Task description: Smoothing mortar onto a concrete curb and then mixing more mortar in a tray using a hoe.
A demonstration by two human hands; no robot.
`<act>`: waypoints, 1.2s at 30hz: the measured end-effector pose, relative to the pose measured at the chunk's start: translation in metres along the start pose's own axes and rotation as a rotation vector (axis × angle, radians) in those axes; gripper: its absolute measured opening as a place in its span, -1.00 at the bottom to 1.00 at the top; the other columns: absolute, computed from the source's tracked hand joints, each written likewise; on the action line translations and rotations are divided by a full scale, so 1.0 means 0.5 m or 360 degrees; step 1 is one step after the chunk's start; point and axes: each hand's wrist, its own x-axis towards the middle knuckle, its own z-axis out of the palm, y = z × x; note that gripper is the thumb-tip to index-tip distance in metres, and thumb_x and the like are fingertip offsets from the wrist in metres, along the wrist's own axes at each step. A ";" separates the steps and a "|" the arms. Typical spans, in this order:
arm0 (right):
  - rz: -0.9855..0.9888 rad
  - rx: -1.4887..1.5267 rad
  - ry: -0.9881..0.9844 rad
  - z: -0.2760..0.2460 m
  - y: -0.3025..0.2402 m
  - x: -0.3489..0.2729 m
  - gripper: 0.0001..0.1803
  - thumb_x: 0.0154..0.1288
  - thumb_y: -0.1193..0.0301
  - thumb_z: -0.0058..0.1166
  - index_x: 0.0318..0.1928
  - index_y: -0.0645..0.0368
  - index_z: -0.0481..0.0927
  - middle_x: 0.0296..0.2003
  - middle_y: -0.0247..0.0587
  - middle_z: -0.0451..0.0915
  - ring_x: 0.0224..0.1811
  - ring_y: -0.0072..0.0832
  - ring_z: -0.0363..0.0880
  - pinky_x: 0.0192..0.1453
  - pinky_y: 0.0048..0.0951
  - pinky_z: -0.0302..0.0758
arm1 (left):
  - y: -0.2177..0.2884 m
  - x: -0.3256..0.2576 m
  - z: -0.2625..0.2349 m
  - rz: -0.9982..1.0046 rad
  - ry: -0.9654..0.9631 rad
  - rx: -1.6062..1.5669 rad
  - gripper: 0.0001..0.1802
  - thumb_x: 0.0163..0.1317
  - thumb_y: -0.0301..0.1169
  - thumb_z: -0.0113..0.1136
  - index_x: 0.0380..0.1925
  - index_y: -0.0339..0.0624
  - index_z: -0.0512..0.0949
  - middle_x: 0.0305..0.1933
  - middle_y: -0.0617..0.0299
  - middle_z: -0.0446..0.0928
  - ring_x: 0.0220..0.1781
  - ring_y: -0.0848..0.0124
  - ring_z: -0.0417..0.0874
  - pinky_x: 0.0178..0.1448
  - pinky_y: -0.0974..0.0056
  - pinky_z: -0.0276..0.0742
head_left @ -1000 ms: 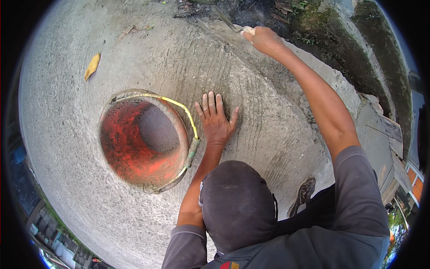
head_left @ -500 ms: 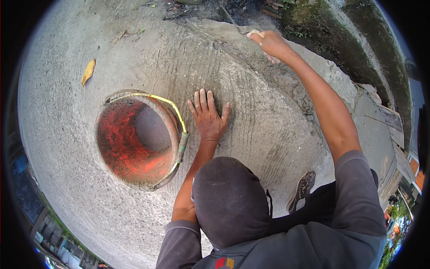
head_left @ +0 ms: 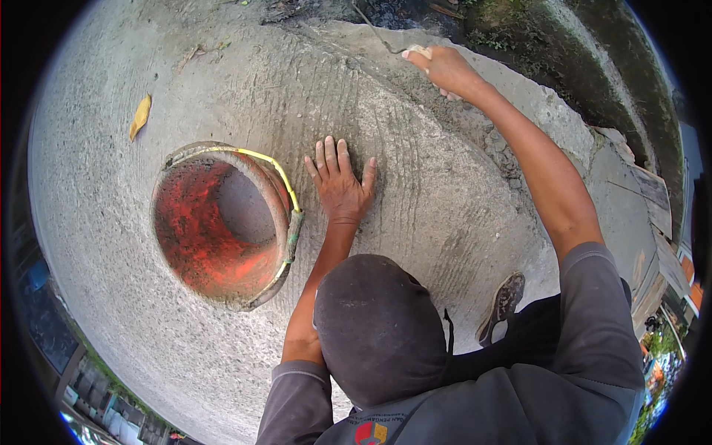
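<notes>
Gripping a trowel [head_left: 381, 39] by its pale handle, the right hand [head_left: 449, 72] is at one o'clock, arm outstretched; whether the blade, at twelve, touches the concrete [head_left: 423, 200] is hard to tell. Near centre, the left hand [head_left: 341, 185] rests palm down, fingers spread wide, beside a red-walled bucket [head_left: 191, 219] at nine o'clock.

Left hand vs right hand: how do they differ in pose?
The left hand is spread flat on the concrete; the right hand is closed around a trowel.
The left hand is beside the bucket; the right hand is reached farther out, away from it.
Shared: both are bare.
</notes>
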 end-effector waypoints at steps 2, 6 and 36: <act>0.0058 0.0119 -0.0117 0.038 -0.050 0.009 -0.34 0.45 -0.13 -0.06 -0.06 0.30 0.69 -0.22 0.07 0.73 -0.21 -0.15 0.75 -0.08 -0.10 0.66 | -0.001 0.002 0.004 0.0007 0.0011 -0.0021 -0.26 0.42 0.12 0.00 0.36 -0.22 0.32 0.49 -0.13 0.21 0.61 -0.01 0.06 0.65 -0.23 -0.28; -0.0295 -0.0441 0.0344 0.087 0.018 0.011 -0.37 0.47 -0.10 -0.08 -0.13 0.28 0.71 -0.37 -0.01 0.72 -0.30 -0.18 0.76 -0.15 -0.10 0.68 | -0.015 -0.003 0.001 -0.0009 0.0016 -0.0003 -0.26 0.42 0.12 0.00 0.35 -0.22 0.31 0.49 -0.12 0.21 0.60 0.00 0.06 0.64 -0.23 -0.27; 0.0122 -0.0835 0.0378 -0.120 0.356 -0.029 -0.49 0.45 -0.04 -0.01 -0.06 0.21 0.59 -0.37 0.01 0.73 -0.26 -0.14 0.76 -0.20 -0.06 0.67 | 0.033 0.010 0.016 0.0033 0.0063 0.0019 -0.28 0.42 0.09 0.00 0.36 -0.23 0.33 0.49 -0.07 0.23 0.60 0.02 0.08 0.65 -0.19 -0.25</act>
